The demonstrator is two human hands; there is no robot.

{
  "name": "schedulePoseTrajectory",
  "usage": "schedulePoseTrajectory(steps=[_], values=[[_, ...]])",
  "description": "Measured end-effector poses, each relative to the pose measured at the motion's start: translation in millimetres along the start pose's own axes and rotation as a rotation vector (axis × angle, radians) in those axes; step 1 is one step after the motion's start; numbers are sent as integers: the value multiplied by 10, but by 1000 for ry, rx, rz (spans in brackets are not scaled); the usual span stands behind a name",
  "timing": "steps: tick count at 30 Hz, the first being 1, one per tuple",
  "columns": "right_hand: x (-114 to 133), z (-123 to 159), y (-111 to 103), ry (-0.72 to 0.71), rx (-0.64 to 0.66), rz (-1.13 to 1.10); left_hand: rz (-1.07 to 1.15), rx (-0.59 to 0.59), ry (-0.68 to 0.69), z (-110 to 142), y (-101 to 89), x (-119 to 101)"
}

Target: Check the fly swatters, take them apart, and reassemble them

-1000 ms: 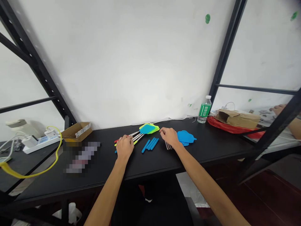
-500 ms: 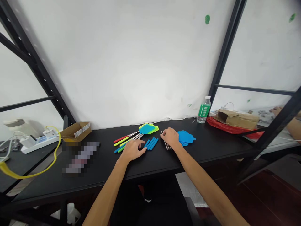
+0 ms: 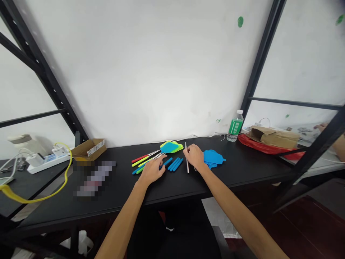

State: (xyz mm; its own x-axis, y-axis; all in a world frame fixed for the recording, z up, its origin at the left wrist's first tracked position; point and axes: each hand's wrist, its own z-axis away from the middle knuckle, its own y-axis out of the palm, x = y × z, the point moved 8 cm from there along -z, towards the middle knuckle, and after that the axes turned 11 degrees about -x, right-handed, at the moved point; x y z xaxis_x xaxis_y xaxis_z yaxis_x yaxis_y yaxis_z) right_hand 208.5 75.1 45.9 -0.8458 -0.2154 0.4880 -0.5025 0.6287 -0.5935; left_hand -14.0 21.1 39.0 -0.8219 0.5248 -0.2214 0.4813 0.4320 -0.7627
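My left hand (image 3: 153,170) is closed around a blue handle (image 3: 167,162), whose far end sticks out past the fingers. Just right of it, several more blue handles (image 3: 175,164) lie side by side. My right hand (image 3: 194,157) has its fingertips curled on a thin metal rod (image 3: 187,162); other rods are mostly hidden beneath that hand. Beside my right wrist lies a stack of flat blue swatter heads (image 3: 214,157). Behind my left hand rest several fly swatters with red, yellow, green and blue handles (image 3: 140,158), their blue and yellow heads (image 3: 171,146) overlapping near the wall.
An open cardboard box (image 3: 90,151) and a blurred-out item (image 3: 97,178) lie at left, near a power strip (image 3: 50,162) and yellow cable (image 3: 66,176). At right stand a water bottle (image 3: 235,126) and a carton (image 3: 273,136) on red plastic. Another person's arm (image 3: 338,145) shows far right.
My left hand moved right from the swatter handles to the loose blue handles and took one, shifting it left of the others. Under my right hand, one rod has come apart from the bunch.
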Motion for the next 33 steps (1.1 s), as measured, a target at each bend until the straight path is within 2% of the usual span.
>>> schedulePoseTrajectory(steps=[4, 9, 13, 20, 25, 33], values=[[-62, -31, -73, 95, -113, -455, 5, -127, -6, -20, -54, 74], [-214, -56, 100, 390, -52, -952, -20, -170, -11, -43, -63, 125], [-309, -90, 187, 564, -58, -1187, 27, -183, -35, -47, -103, 120], [-298, -74, 271, 628, 38, -1222, 41, -185, -66, -34, -85, 172], [-178, -50, 291, 561, 121, -1220, 48, -182, -57, -35, -107, 140], [-230, -76, 249, 531, 41, -1247, 49, -201, -43, -39, -114, 140]])
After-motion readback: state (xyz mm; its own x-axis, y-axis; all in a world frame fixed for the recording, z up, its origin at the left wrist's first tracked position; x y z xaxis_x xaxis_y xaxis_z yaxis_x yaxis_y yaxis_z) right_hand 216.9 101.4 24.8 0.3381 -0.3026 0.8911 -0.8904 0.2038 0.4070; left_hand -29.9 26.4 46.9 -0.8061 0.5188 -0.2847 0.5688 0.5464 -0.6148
